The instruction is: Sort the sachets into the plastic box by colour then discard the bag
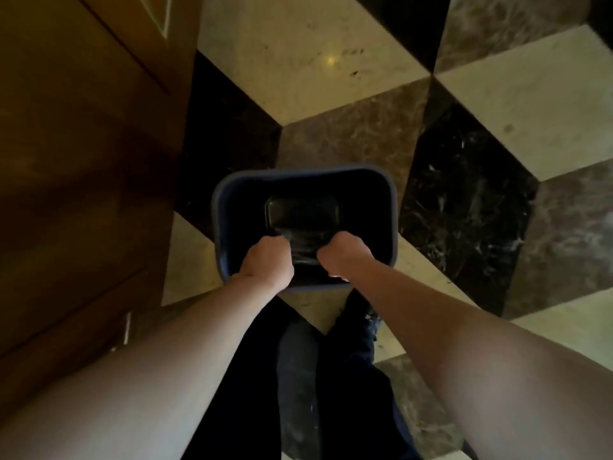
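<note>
A dark grey waste bin [221,224] stands on the floor right below me, its inside dark. Both my hands are lowered into its near side. My left hand [267,261] and my right hand [345,255] are closed into fists. Between them stretches a thin clear plastic bag [303,251], faintly shiny and held at both ends over the bin's opening. No sachets and no plastic box are in view.
A brown wooden cabinet [83,167] rises close on the left of the bin. The floor [331,61] is marble in cream, brown and black diamond tiles. My dark trouser legs [331,376] are just behind the bin.
</note>
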